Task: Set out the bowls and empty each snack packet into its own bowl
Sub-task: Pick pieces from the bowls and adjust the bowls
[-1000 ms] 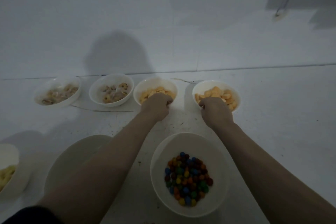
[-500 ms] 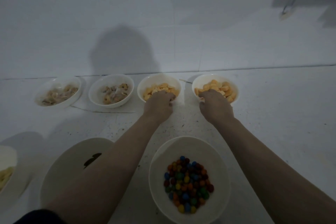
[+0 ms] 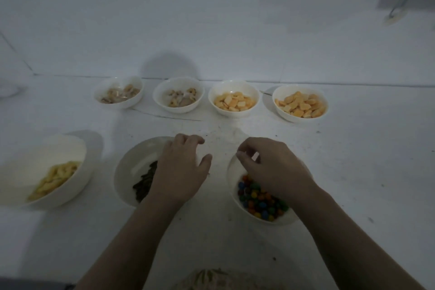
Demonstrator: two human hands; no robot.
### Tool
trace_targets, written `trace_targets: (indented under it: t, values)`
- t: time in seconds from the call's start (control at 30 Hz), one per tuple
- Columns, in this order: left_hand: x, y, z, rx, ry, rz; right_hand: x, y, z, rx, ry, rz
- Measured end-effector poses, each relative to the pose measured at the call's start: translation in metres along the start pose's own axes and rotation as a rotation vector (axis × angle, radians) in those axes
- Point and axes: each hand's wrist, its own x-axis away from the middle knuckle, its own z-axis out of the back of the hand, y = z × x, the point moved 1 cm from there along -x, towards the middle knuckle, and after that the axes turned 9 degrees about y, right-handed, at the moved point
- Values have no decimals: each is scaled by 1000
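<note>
Holding nothing: left hand [image 3: 179,172] spread with loose fingers over seed bowl [image 3: 131,169], hiding its right side; right hand [image 3: 275,169] loosely curled, empty, covering far half of candy bowl [image 3: 235,198]. Chip bowl [image 3: 21,172] far left. Beyond, well apart, cracker bowls [image 3: 300,103] [image 3: 234,97] and cookie bowls [image 3: 177,94] [image 3: 118,94] in a row.

Seven white bowls [image 3: 178,95] upright on the floor — four behind, three nearer, all filled
</note>
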Motion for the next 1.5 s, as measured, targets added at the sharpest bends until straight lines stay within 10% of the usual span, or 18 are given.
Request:
trace_targets:
  t: [0.2,1.17,1.5]
  values:
    - [32,-25,3,-184,-317,6,30,-17,-26,172,-292,-37]
    - [-9,-30,-8,-87,48,-275,8,-12,-30,312,245,-106]
    - [46,-130,37,-190,322,385,-2,-88,-68,46,122,159]
